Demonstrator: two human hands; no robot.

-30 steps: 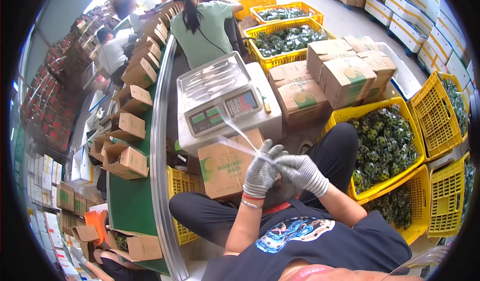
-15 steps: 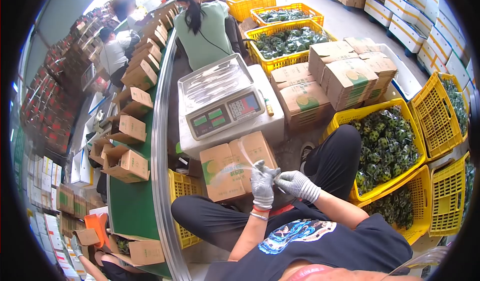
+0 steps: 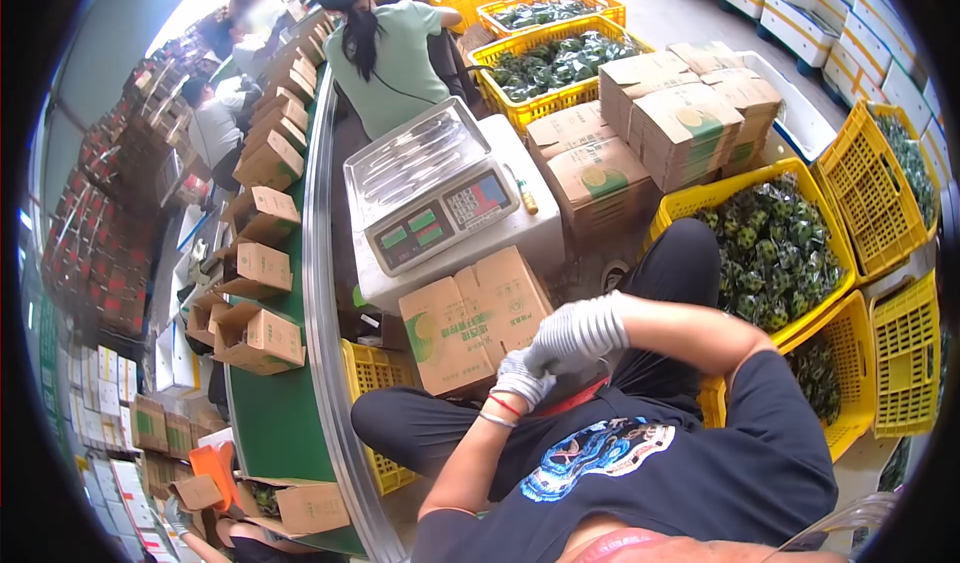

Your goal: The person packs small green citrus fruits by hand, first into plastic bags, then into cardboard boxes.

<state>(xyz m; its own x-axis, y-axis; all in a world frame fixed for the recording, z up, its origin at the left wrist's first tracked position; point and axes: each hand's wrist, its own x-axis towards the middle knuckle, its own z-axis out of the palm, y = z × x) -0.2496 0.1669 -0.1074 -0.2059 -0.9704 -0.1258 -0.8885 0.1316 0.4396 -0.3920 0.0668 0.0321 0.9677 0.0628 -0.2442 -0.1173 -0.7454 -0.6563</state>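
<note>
My gloved left hand (image 3: 525, 381), with a red string and a pale band at its wrist, is closed beside the front edge of a brown carton (image 3: 470, 321) with green print. Pressed against it from above right is my gloved right hand (image 3: 578, 335), fingers curled in. Whatever lies between the hands is hidden. Just beyond the carton, a scale (image 3: 440, 225) with green displays and a metal tray stands on a white box (image 3: 540, 225). A small yellow-capped bottle (image 3: 527, 199) lies beside the scale.
Left runs a green conveyor (image 3: 285, 413) with a metal rail and open cartons (image 3: 262, 338). Right are yellow crates (image 3: 835, 238) of bagged dark green produce and stacked flat cartons (image 3: 685, 128). A person in a green top (image 3: 395, 73) sits ahead; others work at the left.
The pale strip over the carton no longer shows. My right hand has moved up and over my left, its elbow raised. The view has shifted slightly, and the person ahead has stretched an arm right.
</note>
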